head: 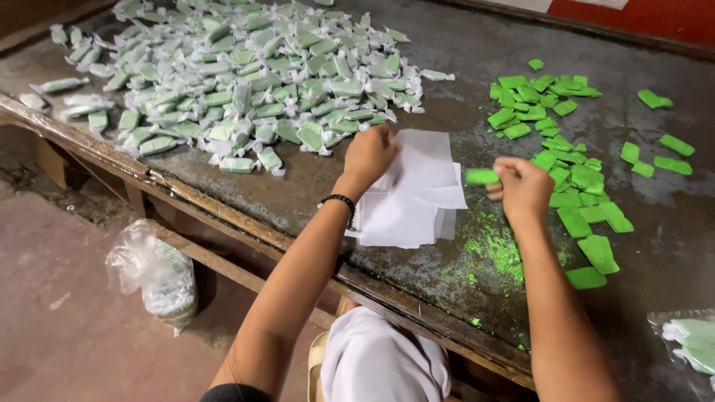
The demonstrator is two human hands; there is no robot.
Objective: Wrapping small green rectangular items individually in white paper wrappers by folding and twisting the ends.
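The left hand (369,154) pinches the top sheet of the paper stack (413,197) on the counter (462,52), the right hand (523,187) pinches a green piece (482,176), and many wrapped pieces (238,82) lie done while bare pieces (577,201) wait.

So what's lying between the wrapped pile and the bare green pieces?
In the head view, the white paper stack with the left hand on it; otherwise bare tabletop.

Worn on the head, looking steeply down and forward over a dark worktable (477,45). Close enough to cut both forearms at the lower edge. Floor (59,313) visible lower left.
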